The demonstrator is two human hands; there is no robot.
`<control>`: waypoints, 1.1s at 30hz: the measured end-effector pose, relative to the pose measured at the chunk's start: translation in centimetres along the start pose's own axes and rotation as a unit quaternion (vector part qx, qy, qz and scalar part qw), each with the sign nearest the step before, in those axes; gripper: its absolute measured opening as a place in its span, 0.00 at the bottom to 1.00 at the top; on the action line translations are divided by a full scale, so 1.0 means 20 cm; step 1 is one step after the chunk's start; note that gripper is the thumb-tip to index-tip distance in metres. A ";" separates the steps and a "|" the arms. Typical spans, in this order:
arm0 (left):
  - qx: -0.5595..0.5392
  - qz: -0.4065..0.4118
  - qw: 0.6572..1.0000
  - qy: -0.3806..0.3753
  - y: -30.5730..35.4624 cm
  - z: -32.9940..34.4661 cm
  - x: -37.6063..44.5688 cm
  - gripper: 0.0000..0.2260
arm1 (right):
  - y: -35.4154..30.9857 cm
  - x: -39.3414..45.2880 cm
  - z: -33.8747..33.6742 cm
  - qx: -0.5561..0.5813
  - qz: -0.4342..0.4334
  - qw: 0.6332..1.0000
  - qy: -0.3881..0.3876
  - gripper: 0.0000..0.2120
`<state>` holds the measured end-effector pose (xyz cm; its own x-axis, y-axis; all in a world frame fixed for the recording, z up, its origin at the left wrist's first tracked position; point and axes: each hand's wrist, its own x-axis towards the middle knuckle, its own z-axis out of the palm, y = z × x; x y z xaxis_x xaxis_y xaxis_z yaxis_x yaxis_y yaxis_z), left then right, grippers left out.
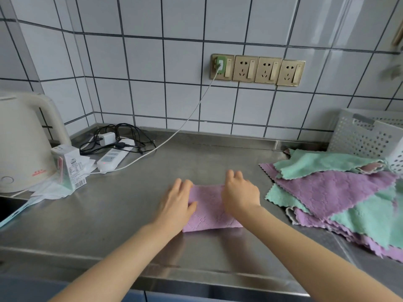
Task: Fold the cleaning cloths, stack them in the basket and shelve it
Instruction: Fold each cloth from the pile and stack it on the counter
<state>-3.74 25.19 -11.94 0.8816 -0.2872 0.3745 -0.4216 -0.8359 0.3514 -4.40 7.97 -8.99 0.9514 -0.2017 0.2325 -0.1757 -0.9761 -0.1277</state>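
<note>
With a whole heap left to fold, early in the folding step, judging by the layout. Far left on the steel desk [122, 205]: cream kettle [24, 144], small carton [69, 164] on loose white papers, then a power strip [112, 156] amid tangled black cables, with a white cable running up to the wall sockets [257, 69]. At centre, a folded purple cloth [209, 209] lying flat on the desk, apparently already doubled into a narrow rectangle. Left hand [176, 201] resting on its left edge, fingers fairly straight and spread, thumb lying over the fabric; pressing rather than pinching, it seems. Right hand [241, 192] on the cloth's upper right part, fingers bent down over the far edge; gripping the fabric or only pressing it flat, cannot tell. Further right, well apart from the hands, an unfolded pile of cloths [335, 192], purple and mint green, overlapping loosely. Behind and touching that pile at far right, the white perforated basket [362, 138], tilted or lying on its side, interior not visible enough to say whether any cloth is inside.

Next move likely calls for smoothing the crease or folding once more, then carrying the purple piece rightward over the pile to the basket. Worth righting the basket first, so that the stack sits level. Shelf not in view.
</note>
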 end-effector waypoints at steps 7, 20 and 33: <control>0.067 0.026 0.972 -0.223 -0.02 0.03 -0.02 0.34 | 0.07 -0.12 0.18 0.053 -0.201 0.975 -0.081 0.36; -0.440 -0.232 0.865 -0.074 0.03 -0.05 -0.01 0.35 | 0.20 -0.21 0.30 0.007 -0.118 0.985 -0.123 0.59; -0.580 -0.284 0.761 0.062 -0.23 -0.09 0.19 0.28 | 0.00 0.02 0.02 0.395 0.016 0.911 -0.120 0.34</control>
<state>1.16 28.71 -10.50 0.9950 0.0736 -0.0674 0.0527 0.1863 0.9811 -3.84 7.89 -9.37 0.9936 -0.1127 0.0118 -0.0571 -0.5882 -0.8067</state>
